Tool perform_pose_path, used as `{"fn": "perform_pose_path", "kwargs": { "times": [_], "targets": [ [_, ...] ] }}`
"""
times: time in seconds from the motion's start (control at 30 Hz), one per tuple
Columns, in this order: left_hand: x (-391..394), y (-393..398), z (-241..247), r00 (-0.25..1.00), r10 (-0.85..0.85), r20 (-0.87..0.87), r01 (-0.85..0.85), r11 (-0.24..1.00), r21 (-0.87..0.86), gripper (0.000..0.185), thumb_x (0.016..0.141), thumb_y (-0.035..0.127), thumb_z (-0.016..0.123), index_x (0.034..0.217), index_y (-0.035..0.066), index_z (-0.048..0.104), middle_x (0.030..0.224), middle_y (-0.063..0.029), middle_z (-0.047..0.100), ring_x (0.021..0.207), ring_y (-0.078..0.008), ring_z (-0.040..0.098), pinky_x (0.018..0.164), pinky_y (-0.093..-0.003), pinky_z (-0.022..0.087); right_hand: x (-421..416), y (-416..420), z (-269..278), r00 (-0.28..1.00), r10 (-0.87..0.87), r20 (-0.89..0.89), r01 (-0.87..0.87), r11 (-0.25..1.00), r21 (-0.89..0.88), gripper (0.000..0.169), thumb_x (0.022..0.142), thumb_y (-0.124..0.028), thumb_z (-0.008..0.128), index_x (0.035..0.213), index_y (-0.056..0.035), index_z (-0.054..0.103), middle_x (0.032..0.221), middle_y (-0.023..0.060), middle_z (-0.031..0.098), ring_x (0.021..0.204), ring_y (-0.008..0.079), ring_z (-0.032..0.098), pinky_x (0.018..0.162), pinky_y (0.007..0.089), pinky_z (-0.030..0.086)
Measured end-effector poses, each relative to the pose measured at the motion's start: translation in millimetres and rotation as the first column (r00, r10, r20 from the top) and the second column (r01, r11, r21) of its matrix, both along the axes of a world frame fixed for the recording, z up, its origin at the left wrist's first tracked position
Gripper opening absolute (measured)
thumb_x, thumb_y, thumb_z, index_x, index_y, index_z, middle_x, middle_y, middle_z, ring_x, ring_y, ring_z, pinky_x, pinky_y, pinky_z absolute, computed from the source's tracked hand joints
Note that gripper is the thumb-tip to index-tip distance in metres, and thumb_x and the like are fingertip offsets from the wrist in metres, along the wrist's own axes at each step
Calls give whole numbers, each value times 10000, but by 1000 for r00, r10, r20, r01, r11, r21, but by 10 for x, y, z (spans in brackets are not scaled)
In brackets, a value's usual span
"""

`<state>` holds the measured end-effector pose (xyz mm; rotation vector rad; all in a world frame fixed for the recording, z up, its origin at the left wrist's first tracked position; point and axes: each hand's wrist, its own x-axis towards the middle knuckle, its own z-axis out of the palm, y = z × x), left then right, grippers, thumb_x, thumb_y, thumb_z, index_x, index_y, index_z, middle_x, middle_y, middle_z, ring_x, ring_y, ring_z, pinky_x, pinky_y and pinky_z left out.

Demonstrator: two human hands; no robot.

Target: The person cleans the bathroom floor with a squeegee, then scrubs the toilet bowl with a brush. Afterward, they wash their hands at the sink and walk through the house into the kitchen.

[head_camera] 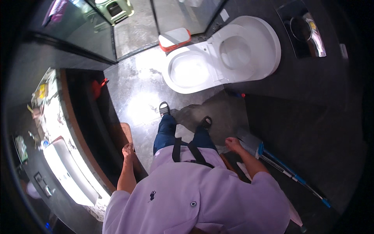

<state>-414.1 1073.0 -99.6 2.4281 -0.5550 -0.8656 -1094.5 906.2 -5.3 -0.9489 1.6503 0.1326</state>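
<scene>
My left hand [127, 149] hangs low at my side, beside a brown board-like surface [124, 130] under the counter. Whether it touches that surface is unclear, and its fingers are hard to make out. On the other side my right hand [233, 144] hangs with its fingers curled and nothing visible in it. Near it a mop [282, 168] with a blue and silver pole leans to the right. Ahead stands a white toilet [172, 80], its lid [268, 49] raised towards the dark wall.
A waste bin with a white lid [175, 38] stands between the toilet and a black-framed glass partition [114, 44]. Left is a stone-patterned counter [55, 108] with a white basin [68, 172]. A red plastic item [96, 89] sits below. Behind the glass is a green stool [115, 10].
</scene>
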Motion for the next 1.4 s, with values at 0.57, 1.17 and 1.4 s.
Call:
{"fn": "perform_pose_path", "kwargs": {
  "times": [0.57,1.17,1.4],
  "targets": [
    [-2060,1658,1294,961,-43,-272,139,927,347,326,838,313,542,932,14,629,831,-126,644,665,-215,577,594,-352,460,-19,-561,-270,940,333,-77,-341,929,-146,206,822,-198,576,929,-36,648,690,42,611,552,128,566,476,286,465],
    [-1307,2100,1338,566,722,-398,-690,679,251,295,797,306,590,898,31,625,772,-58,607,648,-151,518,585,-303,418,1577,-724,-175,626,710,-322,-780,567,-266,239,773,-264,524,691,-70,639,632,79,610,587,189,589,595,345,466],
    [-941,2880,1034,301,849,-434,-872,429,236,301,820,289,567,850,-3,638,757,-84,615,658,-176,539,614,-333,430,3404,-696,-5,559,808,-184,-819,505,-272,232,820,-248,553,800,-37,648,681,73,637,541,164,580,576,299,485]
  ]
}}
